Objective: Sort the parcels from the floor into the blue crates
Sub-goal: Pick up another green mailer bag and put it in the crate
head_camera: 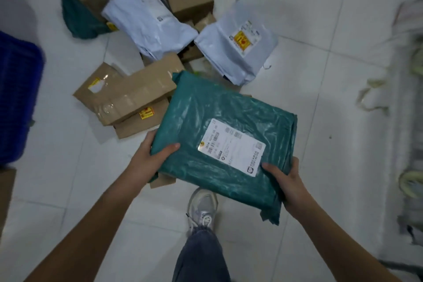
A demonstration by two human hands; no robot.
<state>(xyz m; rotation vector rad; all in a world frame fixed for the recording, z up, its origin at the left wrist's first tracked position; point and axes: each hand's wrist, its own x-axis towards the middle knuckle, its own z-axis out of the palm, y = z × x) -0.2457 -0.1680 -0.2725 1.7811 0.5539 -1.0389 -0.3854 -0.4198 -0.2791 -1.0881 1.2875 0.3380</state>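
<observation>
I hold a large green plastic parcel (219, 121) with a white shipping label above the floor. My left hand (152, 155) grips its near left corner, thumb on top. My right hand (287, 181) grips its near right edge next to the label. A blue crate (16, 98) stands at the left edge of the view. Beyond the green parcel, a pile on the floor holds brown cardboard boxes (128, 96), two white poly bags (146, 11) (238, 48) and another green bag (80, 18).
The floor is white tile. My shoe (202, 208) and jeans leg are below the held parcel. A cardboard box edge (5, 190) shows at the lower left. Blurred white sacks and cords (409, 98) lie along the right side.
</observation>
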